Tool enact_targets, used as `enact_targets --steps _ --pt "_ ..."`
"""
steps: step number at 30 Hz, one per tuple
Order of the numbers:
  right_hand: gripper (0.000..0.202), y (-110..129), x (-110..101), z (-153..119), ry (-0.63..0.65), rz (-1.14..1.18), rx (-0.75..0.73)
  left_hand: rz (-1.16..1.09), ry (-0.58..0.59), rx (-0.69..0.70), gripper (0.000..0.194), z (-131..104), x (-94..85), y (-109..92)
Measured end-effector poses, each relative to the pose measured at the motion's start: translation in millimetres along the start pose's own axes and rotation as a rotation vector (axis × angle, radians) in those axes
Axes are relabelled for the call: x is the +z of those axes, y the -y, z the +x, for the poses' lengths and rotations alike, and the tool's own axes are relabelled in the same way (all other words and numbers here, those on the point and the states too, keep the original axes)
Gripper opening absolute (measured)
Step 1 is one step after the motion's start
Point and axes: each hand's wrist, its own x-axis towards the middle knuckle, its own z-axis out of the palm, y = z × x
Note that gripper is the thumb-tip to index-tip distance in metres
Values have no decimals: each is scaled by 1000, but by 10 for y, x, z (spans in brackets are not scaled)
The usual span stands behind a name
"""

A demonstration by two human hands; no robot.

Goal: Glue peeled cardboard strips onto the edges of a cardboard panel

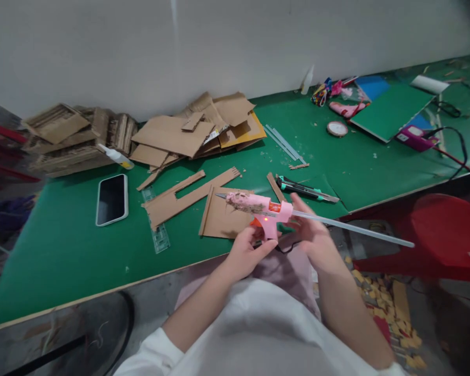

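A pink glue gun with a dirty front and a small orange light is held above the table's front edge, its tip to the left. My left hand is wrapped round its handle near the orange trigger. At the gun's rear, my right hand has its fingers apart beside the long clear glue stick, which sticks out to the right. Behind the gun lies a square cardboard piece. A cut cardboard frame rests on a clear ruler.
The green table bears a phone, a glue bottle, stacked cardboard, a cutter and more glue sticks. A purple box with a cable lies at the right. A red stool stands right of me.
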Motion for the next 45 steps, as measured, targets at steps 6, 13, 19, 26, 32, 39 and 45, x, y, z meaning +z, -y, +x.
enact_targets --steps 6,13,19,26,32,39,45 --pt "16 66 -175 -58 -281 303 -273 -20 32 5 25 -25 -11 -14" --pt "11 137 -151 -50 -250 98 -325 -25 46 -35 33 -55 -26 -40" --pt "13 200 -145 -82 -271 -10 -340 -13 49 -36 34 -64 -28 -47" --pt "10 256 -95 -94 -394 -86 -398 -7 78 -22 34 -69 -33 -50" --pt "7 267 -95 -94 -418 -128 -415 -58 90 -54 38 -88 -36 -57" --pt "18 317 -42 -131 -351 -210 -402 -134 137 -55 41 -94 -14 -56" --pt "15 415 6 -112 -323 -377 -521 -142 161 -46 33 -106 -11 -67"
